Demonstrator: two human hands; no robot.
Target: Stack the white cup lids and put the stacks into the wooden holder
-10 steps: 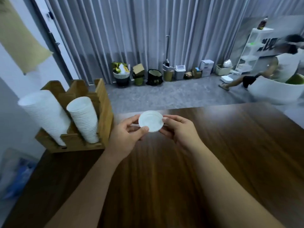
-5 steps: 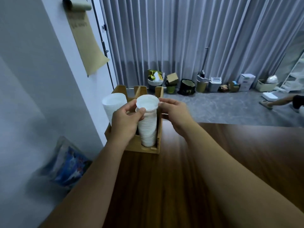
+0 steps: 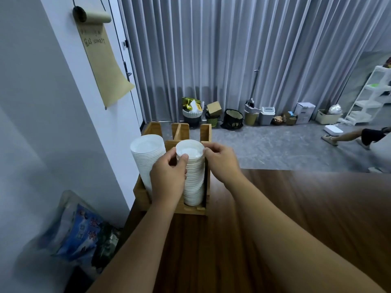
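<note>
Both our hands pinch the top lid (image 3: 190,149), left hand (image 3: 168,176) and right hand (image 3: 222,161) on opposite rims, seating it squarely on the stack (image 3: 193,182) between them in the wooden holder (image 3: 206,132).

Dark wood-grain counter (image 3: 296,208) fills lower right of frame. White wall (image 3: 42,123) at left; brown paper roll (image 3: 99,53) hangs on it upper left, faint writing near its top, unreadable. Grey pleated curtain (image 3: 232,49) spans upper centre and right. Along its foot on the grey floor (image 3: 264,149): small bins and baskets, cardboard box (image 3: 214,108), black bag (image 3: 232,119), lidded white bin (image 3: 267,115), white box (image 3: 304,113). White shelf unit (image 3: 374,94) far right. A person's leg (image 3: 347,136) at right edge. Blue printed plastic bag (image 3: 80,233) lower left, beside counter.
</note>
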